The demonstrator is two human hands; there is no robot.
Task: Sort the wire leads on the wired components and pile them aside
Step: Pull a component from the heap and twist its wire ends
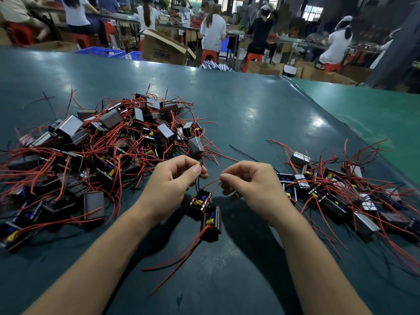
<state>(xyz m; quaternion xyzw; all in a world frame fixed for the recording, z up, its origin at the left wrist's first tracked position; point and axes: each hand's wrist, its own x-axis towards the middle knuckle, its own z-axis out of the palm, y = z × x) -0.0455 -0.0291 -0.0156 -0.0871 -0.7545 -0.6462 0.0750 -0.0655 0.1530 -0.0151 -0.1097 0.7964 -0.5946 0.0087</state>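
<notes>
Centrally, left hand [175, 178] pinching black lead [197, 181], right hand [252, 183] pinching red lead [210, 184], wired component [201, 201] below.

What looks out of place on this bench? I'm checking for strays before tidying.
One loose black wire lies alone on the green table mat, between the big left heap of wired components and the smaller right pile, attached to nothing visible.

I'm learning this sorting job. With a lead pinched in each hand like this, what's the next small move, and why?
Probably draw the two leads apart and straighten them. The left hand pinches the black lead and the right hand pinches a red lead, both from the component between them. Then it can go to the smaller pile on the right.
</notes>
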